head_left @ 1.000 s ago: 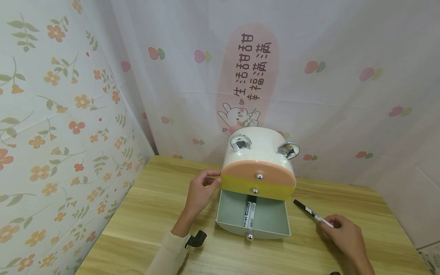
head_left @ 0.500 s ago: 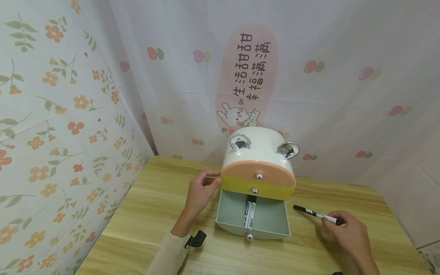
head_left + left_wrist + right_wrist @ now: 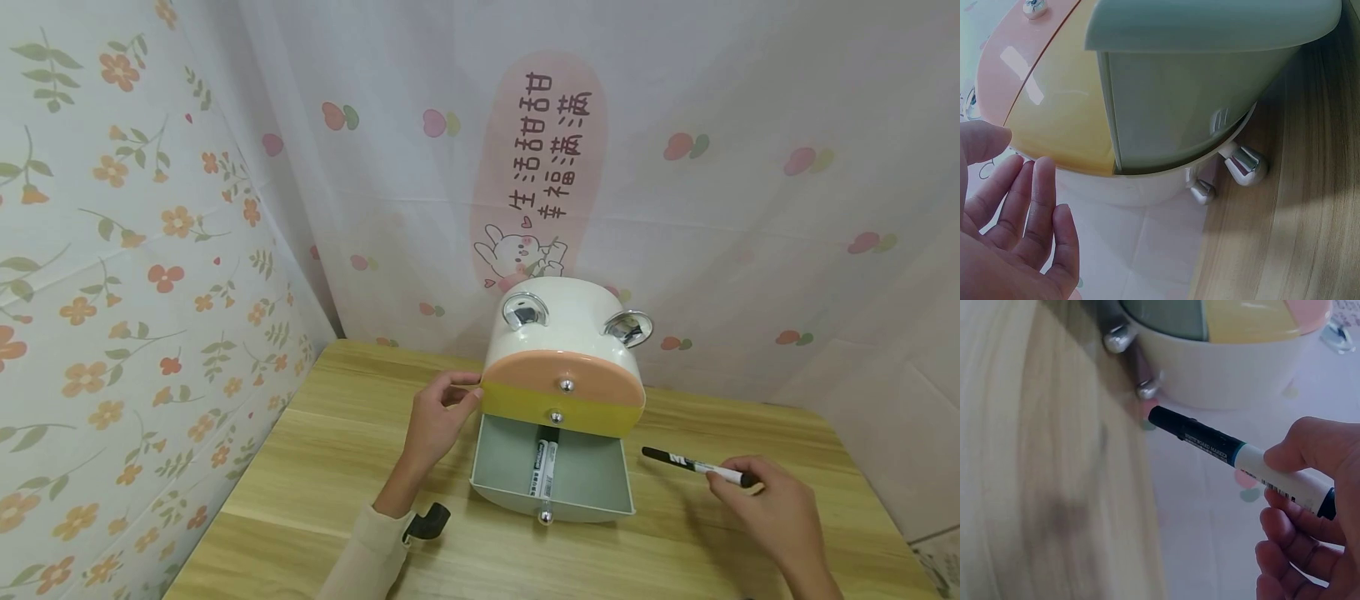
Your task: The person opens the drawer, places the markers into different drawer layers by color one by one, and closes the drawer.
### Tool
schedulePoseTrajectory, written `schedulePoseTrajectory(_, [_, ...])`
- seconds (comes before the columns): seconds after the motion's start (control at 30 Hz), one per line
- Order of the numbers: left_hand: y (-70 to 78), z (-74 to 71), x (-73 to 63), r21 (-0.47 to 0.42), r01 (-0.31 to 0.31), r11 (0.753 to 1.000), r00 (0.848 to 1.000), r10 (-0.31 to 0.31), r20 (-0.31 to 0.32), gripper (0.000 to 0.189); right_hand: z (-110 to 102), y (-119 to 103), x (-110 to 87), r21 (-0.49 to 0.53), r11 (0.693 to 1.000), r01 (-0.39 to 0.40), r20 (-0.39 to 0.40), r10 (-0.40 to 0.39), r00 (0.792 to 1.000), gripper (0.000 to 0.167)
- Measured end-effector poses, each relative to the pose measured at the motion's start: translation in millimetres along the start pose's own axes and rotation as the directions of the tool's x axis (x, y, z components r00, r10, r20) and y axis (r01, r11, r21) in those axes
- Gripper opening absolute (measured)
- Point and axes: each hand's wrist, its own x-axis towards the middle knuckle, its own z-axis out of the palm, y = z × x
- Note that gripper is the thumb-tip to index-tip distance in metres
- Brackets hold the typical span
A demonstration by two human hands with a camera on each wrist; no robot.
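A whiteboard marker [image 3: 693, 466], white with a black cap, is pinched between thumb and fingers of my right hand [image 3: 780, 512] at its tail end. In the right wrist view the marker [image 3: 1229, 453] is capped, its cap pointing toward the cabinet. The small white drawer cabinet [image 3: 566, 321] has an orange, a yellow and a pale green drawer. Its bottom green drawer [image 3: 592, 479] is pulled out and holds two white markers [image 3: 543, 468] side by side. My left hand [image 3: 438, 421] touches the cabinet's left side near the yellow drawer [image 3: 1063, 119], fingers loosely bent.
The cabinet stands on a wood-grain table [image 3: 337, 467] near a printed cloth backdrop [image 3: 750, 275]. Two shiny silver domes [image 3: 525, 310] stick out from its top. A floral cloth [image 3: 127, 250] hangs on the left. A black wrist fitting [image 3: 429, 522] sits at the left cuff.
My right hand has lifted the marker off the table and moved slightly right; the marker has swung nearer to level, cap toward the drawer. The left hand has stayed put.
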Motion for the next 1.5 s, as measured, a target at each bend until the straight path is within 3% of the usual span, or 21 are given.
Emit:
schedulePoseTrajectory(0.37, [-0.5,-0.6,-0.4,0.009,0.012,1.0,1.0,-0.012,-0.002,0.019,-15.0,-20.3,-3.1,-0.004,0.998,0.063,-0.048,-0.063,0.997,0.017])
schedulePoseTrajectory(0.8, [-0.5,-0.3,0.1,0.009,0.006,1.0,1.0,-0.006,-0.006,0.019,-15.6,-43.8,-10.8,0.033,0.976,0.213,-0.123,-0.208,0.97,0.027])
schedulePoseTrajectory(1.17, [-1.6,-0.2,0.6,0.014,0.008,1.0,1.0,-0.008,-0.008,0.019,-13.0,-71.4,-5.4,0.044,0.946,0.321,-0.128,-0.313,0.941,0.031])
schedulePoseTrajectory(1.5, [-0.1,0.3,0.2,0.013,0.013,1.0,1.0,-0.013,0.0,0.019,-14.5,-92.6,-3.6,0.02,0.896,0.444,-0.17,-0.434,0.885,0.031])
